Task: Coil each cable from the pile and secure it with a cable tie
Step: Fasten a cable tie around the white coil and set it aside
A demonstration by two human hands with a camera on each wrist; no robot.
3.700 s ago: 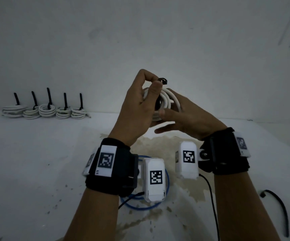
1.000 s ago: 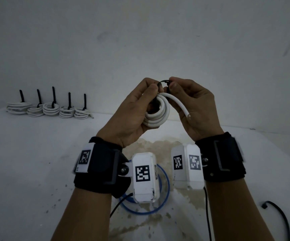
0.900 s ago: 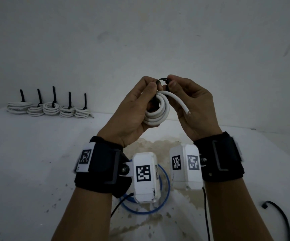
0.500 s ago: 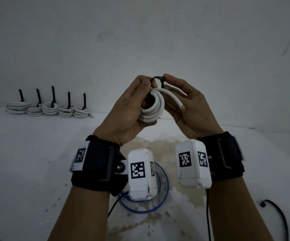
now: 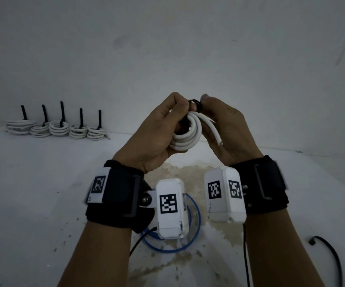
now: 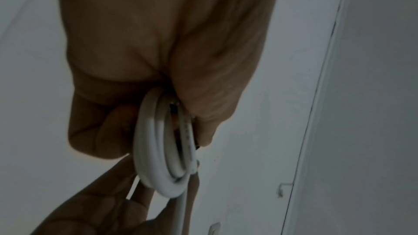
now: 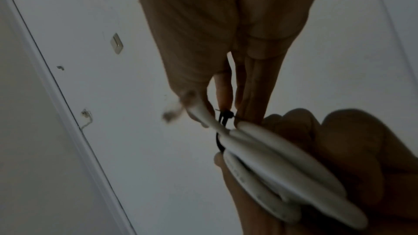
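The white cable coil (image 5: 185,132) hung upright above the table (image 5: 43,183), clamped in the left hand (image 5: 153,137). The black cable tie (image 5: 194,103) looped over its top edge, right against the right hand (image 5: 227,129), whose grip pinched the tie; tightening looked like that hand's job.

There are six white cable coils: five tied coils (image 5: 58,128) stand in one row on the table at about ten o'clock, each with one black tie upright, and one white coil (image 5: 185,134) is in the hands. One blue cable loop (image 5: 173,245) lies at six o'clock. One loose black cable tie (image 5: 330,257) lies at four o'clock. Two hands are seen, each wrist with one black strap.
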